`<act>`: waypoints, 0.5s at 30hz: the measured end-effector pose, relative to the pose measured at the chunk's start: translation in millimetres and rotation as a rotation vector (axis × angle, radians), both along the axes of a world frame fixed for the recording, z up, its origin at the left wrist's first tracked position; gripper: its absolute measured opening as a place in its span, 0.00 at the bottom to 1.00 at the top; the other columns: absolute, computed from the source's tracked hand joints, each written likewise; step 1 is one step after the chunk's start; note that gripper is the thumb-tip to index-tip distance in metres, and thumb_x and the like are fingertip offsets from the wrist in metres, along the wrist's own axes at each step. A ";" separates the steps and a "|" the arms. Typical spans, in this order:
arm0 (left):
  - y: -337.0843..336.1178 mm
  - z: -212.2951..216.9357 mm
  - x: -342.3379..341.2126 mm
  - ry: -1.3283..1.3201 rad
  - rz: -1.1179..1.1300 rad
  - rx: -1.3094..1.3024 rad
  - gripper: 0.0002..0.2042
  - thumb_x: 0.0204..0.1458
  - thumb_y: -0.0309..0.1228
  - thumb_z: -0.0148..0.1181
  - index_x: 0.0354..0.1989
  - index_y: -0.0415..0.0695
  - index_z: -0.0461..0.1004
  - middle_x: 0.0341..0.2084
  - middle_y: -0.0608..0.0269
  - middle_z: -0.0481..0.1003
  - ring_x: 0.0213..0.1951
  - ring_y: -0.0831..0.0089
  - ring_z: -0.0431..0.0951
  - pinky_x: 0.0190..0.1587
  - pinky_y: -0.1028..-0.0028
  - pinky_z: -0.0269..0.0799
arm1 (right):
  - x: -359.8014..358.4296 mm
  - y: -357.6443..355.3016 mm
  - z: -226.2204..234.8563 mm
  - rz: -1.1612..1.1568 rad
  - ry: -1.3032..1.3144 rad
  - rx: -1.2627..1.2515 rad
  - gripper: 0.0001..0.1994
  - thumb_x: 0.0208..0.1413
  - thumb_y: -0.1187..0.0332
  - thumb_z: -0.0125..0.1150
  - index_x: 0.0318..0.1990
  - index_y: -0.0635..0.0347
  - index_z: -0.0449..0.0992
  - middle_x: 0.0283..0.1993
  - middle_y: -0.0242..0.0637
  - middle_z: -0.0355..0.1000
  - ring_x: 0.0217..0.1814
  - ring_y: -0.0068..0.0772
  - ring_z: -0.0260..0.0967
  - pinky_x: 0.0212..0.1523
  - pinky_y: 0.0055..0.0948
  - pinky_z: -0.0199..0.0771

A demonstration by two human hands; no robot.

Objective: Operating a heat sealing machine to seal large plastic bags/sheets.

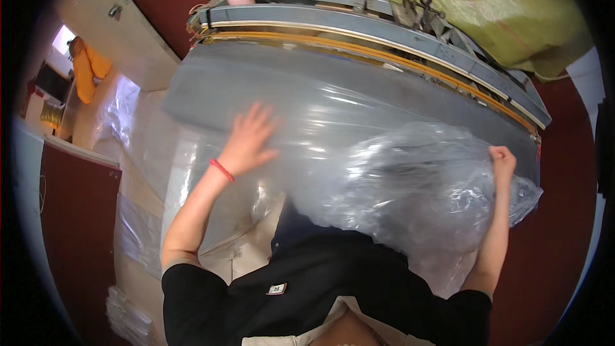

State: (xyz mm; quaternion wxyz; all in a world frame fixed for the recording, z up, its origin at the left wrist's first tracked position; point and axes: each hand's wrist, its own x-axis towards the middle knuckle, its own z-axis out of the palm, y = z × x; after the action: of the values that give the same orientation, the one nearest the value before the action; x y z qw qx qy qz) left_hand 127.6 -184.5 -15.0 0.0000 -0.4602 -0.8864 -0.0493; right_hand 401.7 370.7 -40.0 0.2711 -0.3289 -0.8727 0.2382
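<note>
While the left hand [248, 141] lies flat with fingers spread on the clear plastic sheet [333, 115], seemingly to smooth it over the grey desk [410, 99], the right hand [502, 159], at 3 o'clock, is closed tight on the sheet's crumpled bulk, apparently keeping it gathered.

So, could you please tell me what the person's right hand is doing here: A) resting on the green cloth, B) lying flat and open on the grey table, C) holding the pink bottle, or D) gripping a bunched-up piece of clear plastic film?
D: the right hand is closed in a fist around the crumpled clear plastic film, while the left hand lies spread on the smooth sheet.
</note>
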 end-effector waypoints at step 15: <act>197.9 -13.3 154.5 -0.666 -0.524 0.154 0.16 0.44 0.34 0.56 0.40 0.39 0.68 0.36 0.52 0.70 0.37 0.61 0.71 0.37 0.70 0.67 | 63.2 90.3 -3.5 -0.654 -0.294 0.353 0.12 0.49 0.55 0.48 0.30 0.54 0.69 0.29 0.44 0.70 0.35 0.51 0.67 0.32 0.44 0.65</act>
State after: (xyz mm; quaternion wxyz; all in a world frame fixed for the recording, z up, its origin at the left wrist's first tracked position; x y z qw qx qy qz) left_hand 282.1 13.5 -28.3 -0.2644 -0.6273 -0.6850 -0.2598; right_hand 464.9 461.1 -43.5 0.2569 -0.5682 -0.7791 -0.0641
